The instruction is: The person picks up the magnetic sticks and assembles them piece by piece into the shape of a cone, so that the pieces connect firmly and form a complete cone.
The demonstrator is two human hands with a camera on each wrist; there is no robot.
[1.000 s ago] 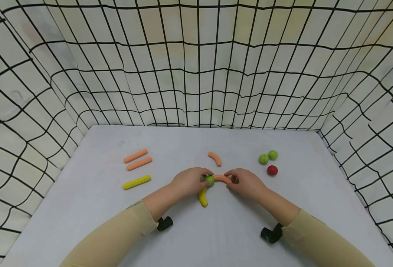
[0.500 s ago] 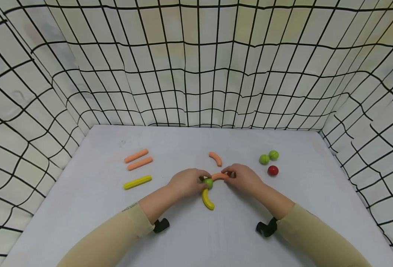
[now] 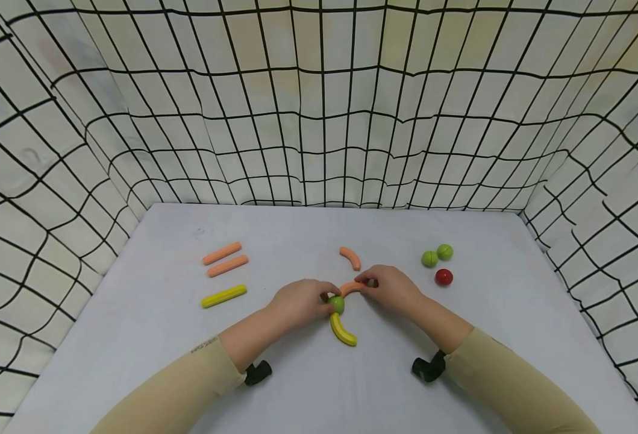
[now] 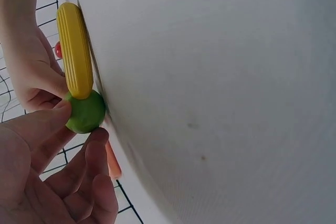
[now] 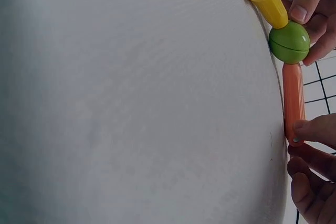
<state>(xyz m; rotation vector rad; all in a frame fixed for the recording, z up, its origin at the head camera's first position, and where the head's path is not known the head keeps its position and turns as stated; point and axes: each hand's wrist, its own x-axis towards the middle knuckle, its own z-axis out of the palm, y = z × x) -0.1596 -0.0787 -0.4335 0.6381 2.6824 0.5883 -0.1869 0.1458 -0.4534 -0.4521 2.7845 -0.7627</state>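
Observation:
My left hand (image 3: 300,303) pinches a green ball (image 3: 337,305) between thumb and fingers at the middle of the table. A yellow curved stick (image 3: 343,333) with ridged sides touches the ball and points toward the near side. On the ball's other side an orange curved stick (image 3: 349,287) touches it, its far end pinched by my right hand (image 3: 393,288). The right wrist view shows the yellow stick (image 5: 268,1), ball (image 5: 290,42) and orange stick (image 5: 294,95) end to end. A small silvery disc shows on the yellow stick's end.
Another orange curved stick (image 3: 349,258) lies behind the hands. Two straight orange sticks (image 3: 227,266) and a straight yellow stick (image 3: 223,296) lie left. Two green balls (image 3: 429,259) and a red ball (image 3: 444,277) sit right. Black netting (image 3: 323,114) over white walls surrounds the table.
The ball has moved slightly nearer and left, and the yellow stick's free end has swung right. My right hand has shifted left and away from me with the orange stick.

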